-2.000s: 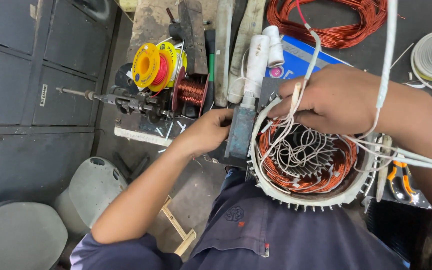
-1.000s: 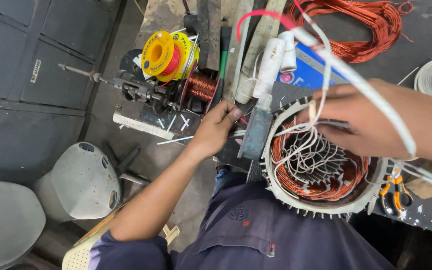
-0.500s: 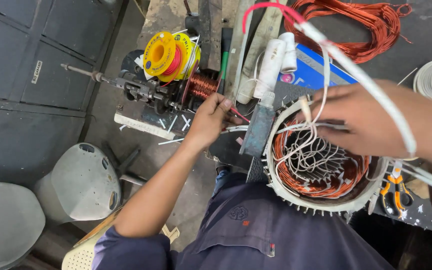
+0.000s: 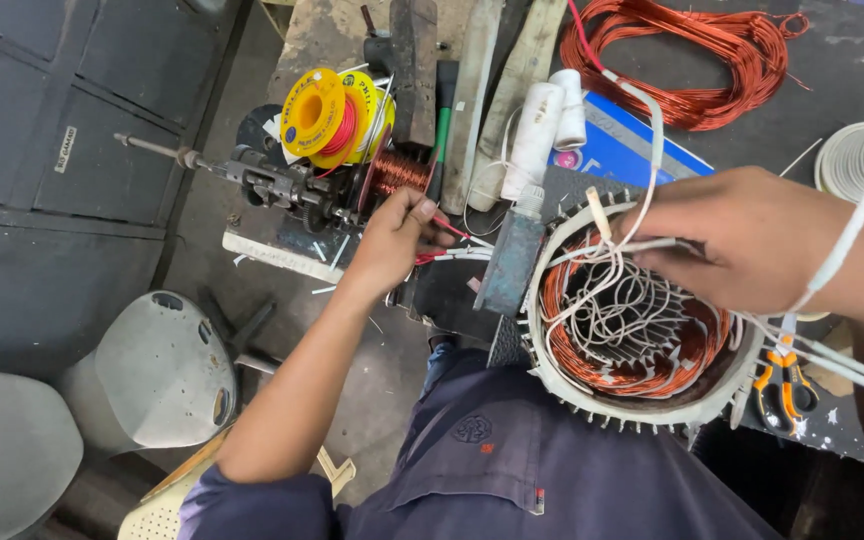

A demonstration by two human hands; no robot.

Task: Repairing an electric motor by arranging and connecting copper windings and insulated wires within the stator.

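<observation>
Motor stator (image 4: pixel 642 330) sits on the tabletop (image 4: pixel 832 120) right in front of the person, copper windings ringed inside w/ a tangle of white sleeved leads (image 4: pixel 617 300) in the bore. Right hand (image 4: pixel 742 240) rests over the stator's upper rim, fingers closed around a bundle of those white leads. Left hand (image 4: pixel 392 235) is off to the side near the hand-crank coil winder (image 4: pixel 292 185), fingers pinched shut on thin red and white wire ends (image 4: pixel 452 245). Yellow spool of red wire (image 4: pixel 327 115) just behind the winder; loose copper wire coil (image 4: pixel 692 60) lies further back; orange-handled pliers (image 4: pixel 782 375) beside the stator. To do this well, I'd say: keep the right-hand bundle taut but not yanked, so enamel on the copper isn't scraped; bring the pinched ends across w/o snagging the stator's fins; keep leads sorted, not crossed.
</observation>
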